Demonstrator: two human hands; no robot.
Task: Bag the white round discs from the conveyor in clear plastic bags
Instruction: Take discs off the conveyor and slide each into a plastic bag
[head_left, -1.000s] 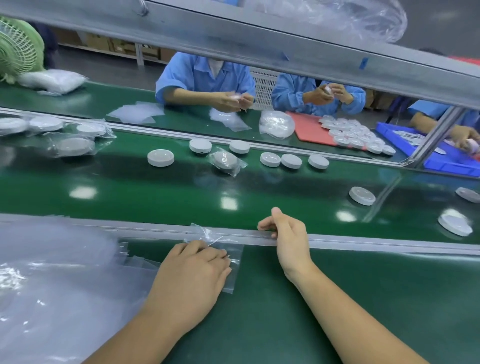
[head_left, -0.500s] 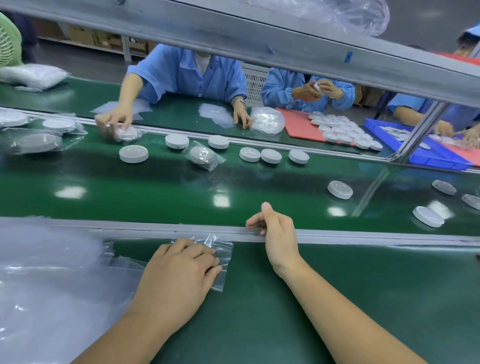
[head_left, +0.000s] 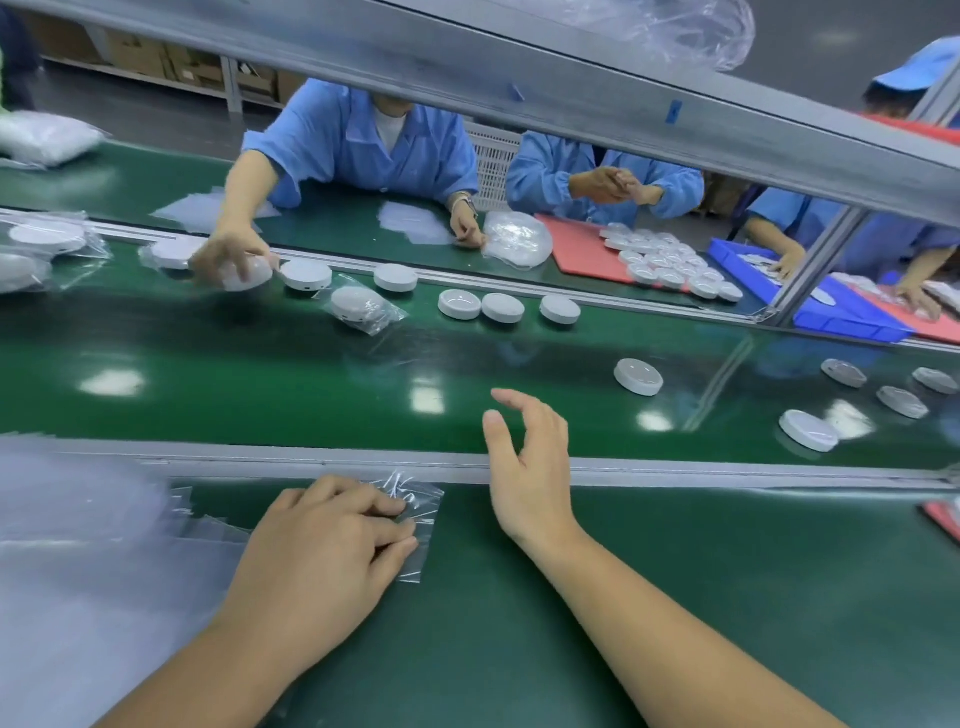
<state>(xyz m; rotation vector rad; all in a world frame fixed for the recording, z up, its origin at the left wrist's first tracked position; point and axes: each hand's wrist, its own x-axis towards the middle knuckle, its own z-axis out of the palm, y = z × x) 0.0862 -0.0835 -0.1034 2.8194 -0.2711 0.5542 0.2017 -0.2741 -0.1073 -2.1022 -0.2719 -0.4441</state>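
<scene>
My left hand (head_left: 332, 540) lies on a small clear plastic bag (head_left: 423, 512) on the green bench, its fingertips pressing and pinching the film near the metal rail (head_left: 727, 467). My right hand (head_left: 524, 457) hovers over that rail with fingers spread and relaxed, holding nothing, reaching out over the conveyor belt (head_left: 311, 384). The nearest white round disc (head_left: 638, 376) sits on the belt to the right of my right hand. Another disc (head_left: 808, 430) lies farther right. Several more discs (head_left: 503, 307) lie along the belt's far side, one inside a bag (head_left: 358, 306).
A heap of clear bags (head_left: 78, 545) covers the bench at my left. Across the belt, people in blue coats work; one person's hand (head_left: 228, 257) grips a disc. A red tray (head_left: 587, 252) with discs and a blue bin (head_left: 831, 306) stand beyond. A metal beam (head_left: 519, 88) crosses overhead.
My right hand has lifted off the rail and opened, moving forward over the belt. The discs have drifted left on the belt. My left hand has stayed on the bag.
</scene>
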